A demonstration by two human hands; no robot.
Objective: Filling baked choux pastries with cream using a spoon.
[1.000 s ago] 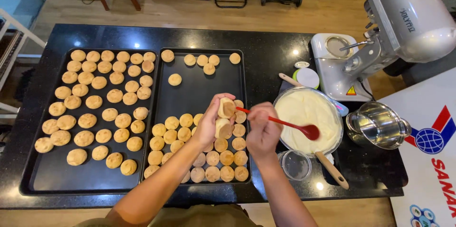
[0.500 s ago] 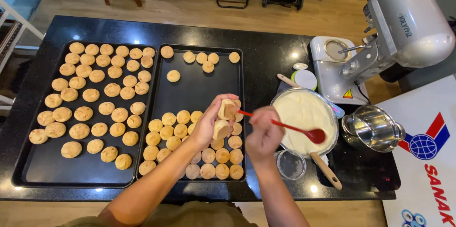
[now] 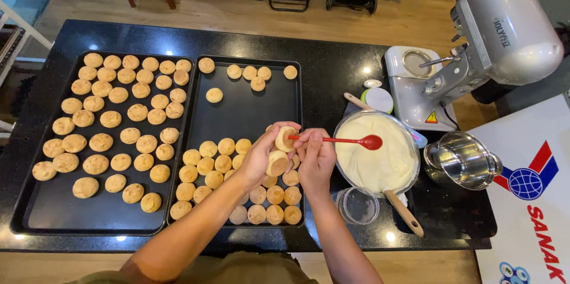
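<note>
At frame centre I see the left hand [image 3: 264,156] holding two round pastry shells [image 3: 281,150], one above the other. The right hand [image 3: 317,156], just beside it, grips a red spoon [image 3: 350,140] whose bowl hangs over the bowl of white cream [image 3: 380,156]. The handle end seems to touch the upper shell. Two dark trays [image 3: 249,111] of shells fill the left.
</note>
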